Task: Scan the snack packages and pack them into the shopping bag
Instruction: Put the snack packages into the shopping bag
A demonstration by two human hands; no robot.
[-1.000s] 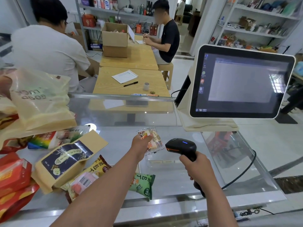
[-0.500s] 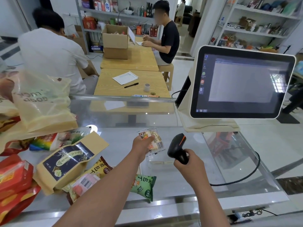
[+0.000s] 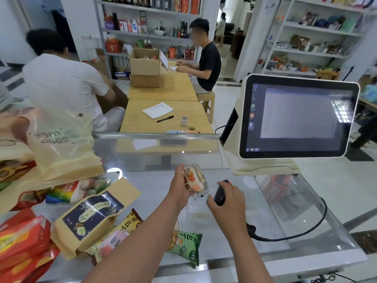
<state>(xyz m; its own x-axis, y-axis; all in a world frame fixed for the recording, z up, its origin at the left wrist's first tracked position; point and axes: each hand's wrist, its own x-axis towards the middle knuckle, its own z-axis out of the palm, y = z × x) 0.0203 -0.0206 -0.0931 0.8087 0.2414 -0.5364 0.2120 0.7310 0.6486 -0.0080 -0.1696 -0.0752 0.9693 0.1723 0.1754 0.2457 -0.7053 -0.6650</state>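
Observation:
My left hand [image 3: 179, 188] holds a small clear snack packet [image 3: 194, 178] with orange print above the glass counter [image 3: 234, 237]. Just to its right, my right hand [image 3: 229, 201] grips the black barcode scanner [image 3: 220, 196], tipped down toward the counter, its cable trailing right. A translucent yellow shopping bag [image 3: 61, 148] slumps at the left. Loose snacks lie in front of it: a kraft pouch with a dark label [image 3: 91, 215], a green packet [image 3: 185, 248], red packets [image 3: 22, 242], a rainbow-coloured packet [image 3: 67, 194].
A white checkout screen [image 3: 297, 117] stands at the right on the counter. Beyond the glass are wooden tables [image 3: 163, 117], a cardboard box [image 3: 145, 67], two seated people and stocked shelves [image 3: 312, 37].
My right hand has lowered the scanner from pointing at the packet down toward the counter and moved it closer to my left hand. My left hand has turned the packet slightly.

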